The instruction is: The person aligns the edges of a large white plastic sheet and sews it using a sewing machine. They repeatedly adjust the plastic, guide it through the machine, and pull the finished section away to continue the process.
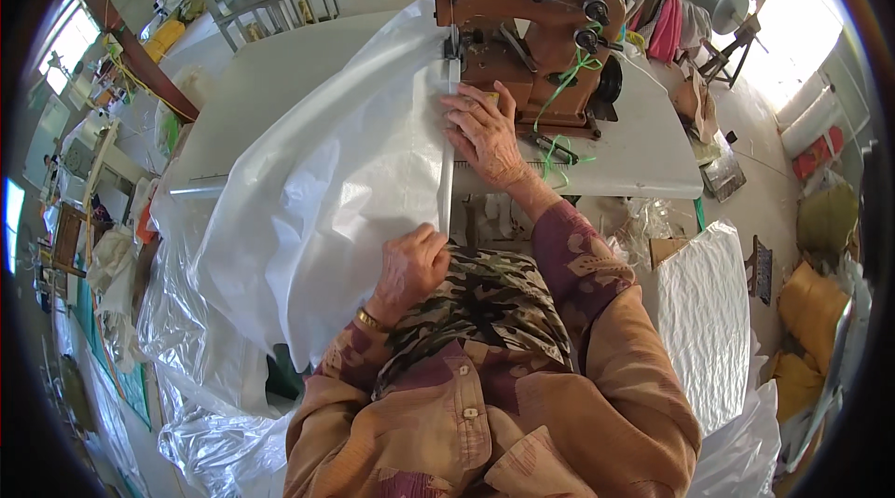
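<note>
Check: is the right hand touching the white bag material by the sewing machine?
Touching. The head view shows the right hand pressed flat on the folded edge of the white bag material, just before the sewing machine.

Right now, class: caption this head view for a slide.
Both hands, left and right, guide white woven sacking into a brown sewing machine.
</note>
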The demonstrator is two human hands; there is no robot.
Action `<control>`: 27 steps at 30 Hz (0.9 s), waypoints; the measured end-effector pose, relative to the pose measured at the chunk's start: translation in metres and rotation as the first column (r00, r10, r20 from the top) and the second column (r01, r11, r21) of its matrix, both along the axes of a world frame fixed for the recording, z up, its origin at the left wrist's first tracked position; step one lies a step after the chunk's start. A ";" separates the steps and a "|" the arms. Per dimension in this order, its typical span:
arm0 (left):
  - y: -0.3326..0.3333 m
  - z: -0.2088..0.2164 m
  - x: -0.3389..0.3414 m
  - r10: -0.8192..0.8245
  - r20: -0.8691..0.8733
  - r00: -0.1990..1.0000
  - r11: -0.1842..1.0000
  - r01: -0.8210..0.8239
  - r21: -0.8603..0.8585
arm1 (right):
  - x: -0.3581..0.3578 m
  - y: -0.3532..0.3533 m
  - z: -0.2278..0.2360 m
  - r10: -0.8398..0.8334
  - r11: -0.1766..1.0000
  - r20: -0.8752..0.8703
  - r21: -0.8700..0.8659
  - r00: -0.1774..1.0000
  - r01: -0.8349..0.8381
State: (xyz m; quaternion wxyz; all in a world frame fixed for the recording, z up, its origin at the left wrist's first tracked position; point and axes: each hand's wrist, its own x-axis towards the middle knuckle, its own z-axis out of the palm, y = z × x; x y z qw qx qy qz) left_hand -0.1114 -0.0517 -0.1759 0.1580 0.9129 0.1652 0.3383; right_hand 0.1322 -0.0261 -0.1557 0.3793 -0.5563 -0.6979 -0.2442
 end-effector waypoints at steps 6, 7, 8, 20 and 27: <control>0.036 0.024 0.038 0.010 -0.008 1.000 0.993 -0.009 0.116 | 0.000 0.000 0.000 0.011 1.000 -0.019 -0.004 1.000 -0.011; 0.043 0.028 0.043 0.011 0.008 1.000 0.993 -0.011 0.119 | 0.000 0.001 -0.001 0.017 1.000 -0.028 0.006 0.999 -0.017; 0.049 0.032 0.049 0.012 0.029 1.000 0.992 -0.016 0.121 | 0.001 0.002 -0.001 0.024 1.000 -0.031 0.016 0.999 -0.024; 0.113 0.052 0.124 0.175 0.169 0.970 0.970 -0.200 0.141 | 0.002 0.008 -0.002 -0.070 0.997 -0.125 -0.022 0.990 0.068; 0.097 0.070 0.101 0.138 0.155 0.978 0.988 -0.147 0.049 | 0.003 0.008 0.000 -0.064 0.996 -0.160 0.049 0.985 0.073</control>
